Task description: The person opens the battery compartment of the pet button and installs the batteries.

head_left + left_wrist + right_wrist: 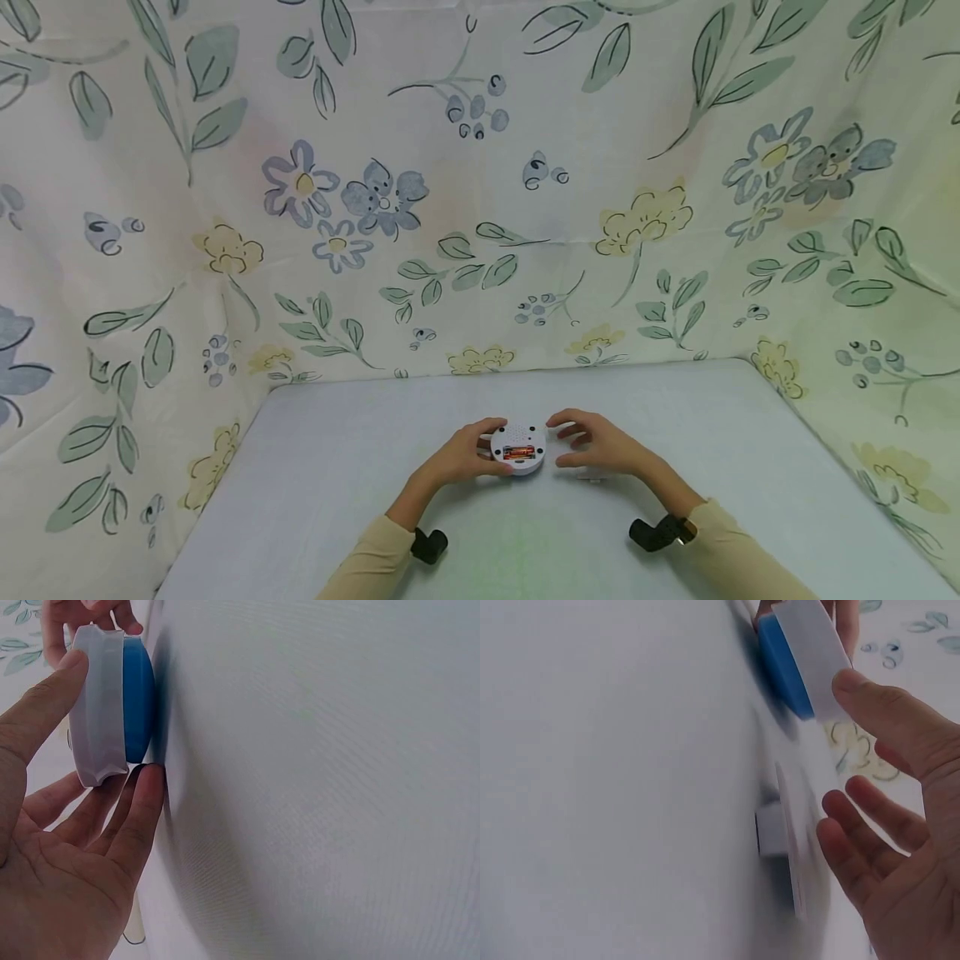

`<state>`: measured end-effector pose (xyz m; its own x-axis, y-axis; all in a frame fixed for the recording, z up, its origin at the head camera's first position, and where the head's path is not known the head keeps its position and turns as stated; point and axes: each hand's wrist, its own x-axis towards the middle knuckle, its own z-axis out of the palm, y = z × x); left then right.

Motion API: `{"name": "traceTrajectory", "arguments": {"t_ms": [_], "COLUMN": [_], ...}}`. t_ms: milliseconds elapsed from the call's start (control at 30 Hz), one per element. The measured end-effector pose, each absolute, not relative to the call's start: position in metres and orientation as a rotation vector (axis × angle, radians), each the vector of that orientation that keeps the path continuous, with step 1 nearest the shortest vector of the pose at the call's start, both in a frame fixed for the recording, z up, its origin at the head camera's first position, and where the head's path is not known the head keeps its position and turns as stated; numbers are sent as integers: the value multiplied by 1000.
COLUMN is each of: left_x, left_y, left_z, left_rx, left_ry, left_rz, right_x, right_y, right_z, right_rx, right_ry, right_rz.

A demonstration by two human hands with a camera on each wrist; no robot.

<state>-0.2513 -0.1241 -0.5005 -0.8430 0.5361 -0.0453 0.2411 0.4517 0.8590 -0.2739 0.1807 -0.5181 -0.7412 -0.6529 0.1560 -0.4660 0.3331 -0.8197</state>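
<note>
A round white device [519, 463] with a blue underside [138, 697] lies face down on the table, its open battery compartment holding orange batteries [519, 452]. My left hand [474, 452] grips its left side, thumb at the near edge and fingers on the far side. Just right of the device, my right hand [600, 443] hovers with fingers loosely bent and nothing between them; in the right wrist view its thumb overlaps the white rim, and contact is unclear. Below this hand a thin white piece with a small block, like a battery cover [791, 840], lies on the table.
The table [360, 417] has a pale cloth over it. Floral fabric [480, 192] hangs behind and along both sides. A black wrist camera [429, 547] sits on the left wrist, another camera [654, 533] on the right.
</note>
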Motion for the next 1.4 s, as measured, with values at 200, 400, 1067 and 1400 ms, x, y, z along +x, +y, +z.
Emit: {"name": "traceTrajectory", "arguments": {"t_ms": [200,400,1067,1400], "left_x": [-251,-250,-249,-249], "left_y": [-124,-124,-126,-125], "left_z": [-500,-500,-498,-499], "left_rx": [658,667,654,652], "left_ry": [2402,2408,2411,2408], "left_rz": [1329,1326,1317,1321], "right_x": [-270,-260,-231,-228], "right_y": [202,219,220,219], "right_z": [-521,-526,-542,-535], "right_rx": [-984,-955,-848,-914], "right_ry": [2471,2620,2932,2882], "right_rz": [-1349,-1316,-1196,-1253]}}
